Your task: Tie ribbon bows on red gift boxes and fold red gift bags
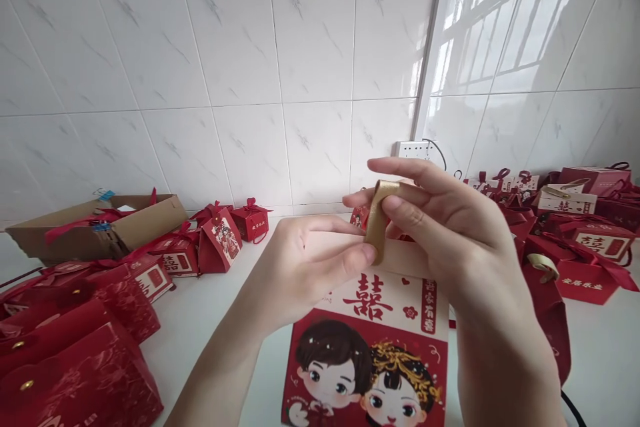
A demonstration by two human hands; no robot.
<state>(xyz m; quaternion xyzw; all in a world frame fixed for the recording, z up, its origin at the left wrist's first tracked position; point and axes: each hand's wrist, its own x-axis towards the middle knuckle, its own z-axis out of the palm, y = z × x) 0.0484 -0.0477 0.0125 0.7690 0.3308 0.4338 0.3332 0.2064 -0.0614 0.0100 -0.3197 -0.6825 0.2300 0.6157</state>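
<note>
In the middle of the head view a gift box (370,347) faces me, red below and cream above, printed with two cartoon figures and red characters. A folded gold ribbon (379,223) rises at its top edge. My left hand (320,257) pinches the ribbon's lower end between thumb and fingers beside the box top. Higher up, my right hand (445,220) grips the ribbon's upper part between thumb and index finger, its other fingers partly spread. The ribbon's back side and the fingertips behind it are hidden.
Red gift boxes (100,360) crowd the left side of the white table (215,327). A cardboard box (100,227) with red ribbon stands behind them. More red boxes (585,280) are piled at the right. A power strip (414,149) sits by the tiled wall (240,67).
</note>
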